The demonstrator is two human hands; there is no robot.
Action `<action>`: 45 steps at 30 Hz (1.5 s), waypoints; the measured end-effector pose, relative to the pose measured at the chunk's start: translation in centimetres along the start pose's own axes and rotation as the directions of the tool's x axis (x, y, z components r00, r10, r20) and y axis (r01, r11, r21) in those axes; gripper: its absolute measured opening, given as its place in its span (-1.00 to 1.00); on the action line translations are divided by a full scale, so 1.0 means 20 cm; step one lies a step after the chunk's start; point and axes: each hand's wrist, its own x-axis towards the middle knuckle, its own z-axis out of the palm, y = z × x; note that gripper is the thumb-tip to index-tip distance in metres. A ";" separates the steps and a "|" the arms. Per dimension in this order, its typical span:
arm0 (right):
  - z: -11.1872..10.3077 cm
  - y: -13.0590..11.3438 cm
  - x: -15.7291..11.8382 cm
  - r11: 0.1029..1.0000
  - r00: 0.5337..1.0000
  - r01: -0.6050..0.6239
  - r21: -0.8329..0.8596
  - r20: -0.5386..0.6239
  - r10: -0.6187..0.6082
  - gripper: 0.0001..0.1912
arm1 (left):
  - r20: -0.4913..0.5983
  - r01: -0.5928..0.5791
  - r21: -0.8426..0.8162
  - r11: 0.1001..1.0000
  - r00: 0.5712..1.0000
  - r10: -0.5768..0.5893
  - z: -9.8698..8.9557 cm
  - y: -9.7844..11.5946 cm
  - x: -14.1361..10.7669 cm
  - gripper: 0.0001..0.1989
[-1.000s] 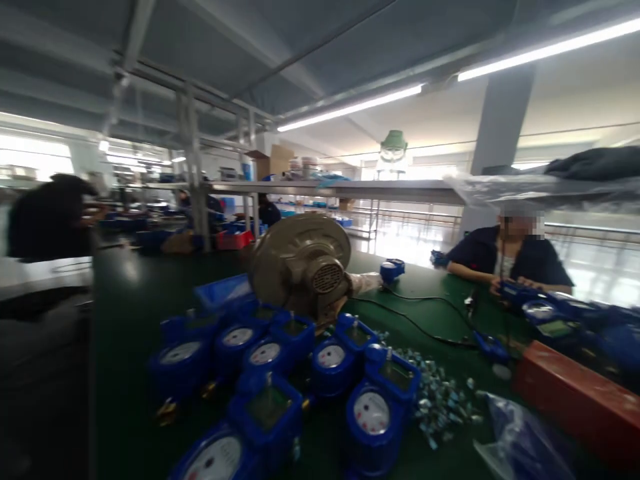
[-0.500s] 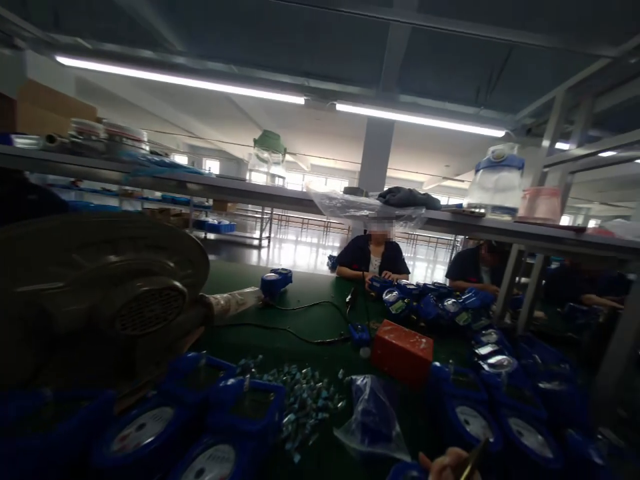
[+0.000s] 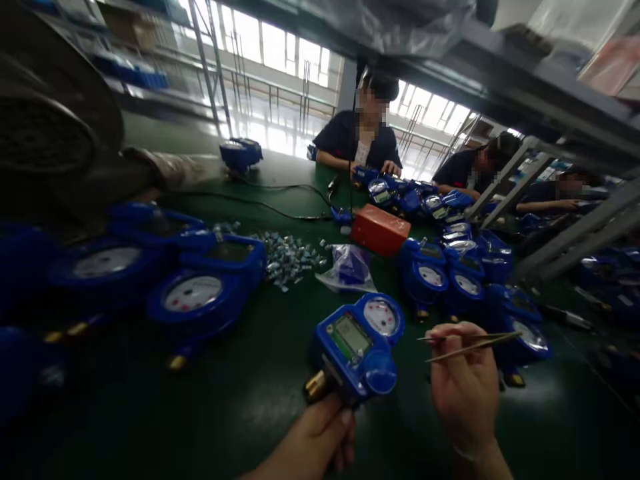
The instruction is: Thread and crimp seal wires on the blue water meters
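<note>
At the lower centre, my left hand [image 3: 320,430] grips a blue meter [image 3: 345,343] from below, near its brass fitting. The meter is tilted, showing a small display and a round white dial. To its right, my right hand [image 3: 463,380] is closed around thin metal tweezers [image 3: 475,347], whose tips point left toward the meter without touching it. Beyond the held meter lie a clear bag with something purple-blue inside [image 3: 350,267] and a pile of small pale blue-grey parts [image 3: 290,259].
Several blue meters [image 3: 195,293] stand at left, others [image 3: 427,277] at right. Behind the bag sits a red box [image 3: 381,229] with dark cables beside it. A large dark blower [image 3: 50,127] fills the left. Across the green table [image 3: 250,407], people work beneath a shelf.
The view has tilted down, bringing both hands and the held meter into sight. My right hand, earlier at the bottom edge, now shows fully with the tweezers.
</note>
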 end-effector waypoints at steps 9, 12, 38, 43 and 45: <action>-0.12 0.04 -0.46 0.912 0.954 0.119 -0.393 0.301 0.006 -0.88 | 0.068 -0.068 0.051 0.996 0.996 0.065 0.03 -0.04 0.01 -0.68; -0.10 0.06 -0.49 0.886 0.943 0.203 -0.417 0.328 -0.062 -0.83 | 0.071 -0.084 0.036 0.996 0.994 0.081 0.04 -0.03 0.01 -0.71; -0.06 0.05 -0.49 0.716 0.851 0.453 -0.531 0.496 -0.171 -0.80 | 0.117 -0.077 -0.064 0.995 0.990 0.084 0.04 -0.06 0.02 -0.70; -0.04 0.00 -0.48 0.594 0.789 0.578 -0.560 0.570 -0.230 -0.83 | 0.111 -0.070 -0.095 0.993 0.990 0.081 0.04 -0.07 0.02 -0.68; -0.03 -0.01 -0.49 0.523 0.769 0.616 -0.589 0.592 -0.241 -0.85 | 0.113 -0.061 -0.105 0.993 0.991 0.073 0.04 -0.07 0.02 -0.67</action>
